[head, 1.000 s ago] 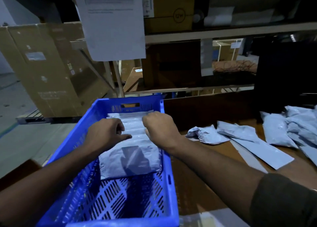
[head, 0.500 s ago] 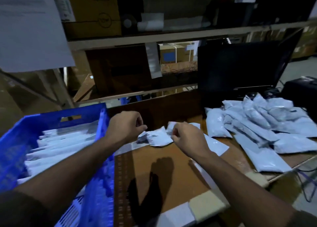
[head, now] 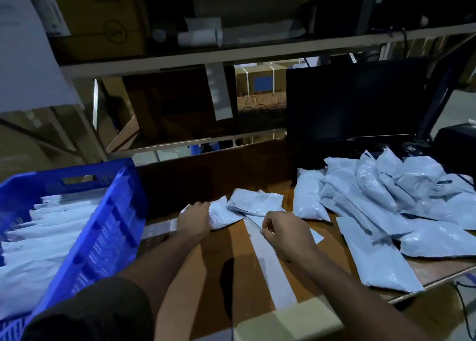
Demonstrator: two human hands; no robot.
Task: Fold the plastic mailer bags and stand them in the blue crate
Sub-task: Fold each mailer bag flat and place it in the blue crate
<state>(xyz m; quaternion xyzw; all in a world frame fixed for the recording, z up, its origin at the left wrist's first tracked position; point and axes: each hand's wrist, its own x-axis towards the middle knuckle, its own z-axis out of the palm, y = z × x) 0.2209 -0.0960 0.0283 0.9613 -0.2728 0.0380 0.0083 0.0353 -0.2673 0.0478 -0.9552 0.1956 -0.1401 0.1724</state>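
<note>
Left hand [head: 193, 219] is down on a crumpled mailer bag [head: 221, 215], fingers curled over its near edge and gripping it against the surface [head: 221, 260]. Right hand [head: 284, 233] sits just beside, fingers curled in a pinch at the edge of a flatter mailer [head: 256, 202] that overlaps the first; exactly what it pinches is hard to make out. The blue crate [head: 113, 219] waits at the left, already holding a row of folded bags [head: 49, 227]. A big loose pile of unfolded mailers [head: 386, 199] lies to the right, in front of a dark monitor [head: 355, 101], so plenty remains.

The job now looks like separating one bag from its neighbour. Best to draw it clear, flatten it on the bare wood, press the air out, then crease firmly so it stands in the crate rather than springing open.
</note>
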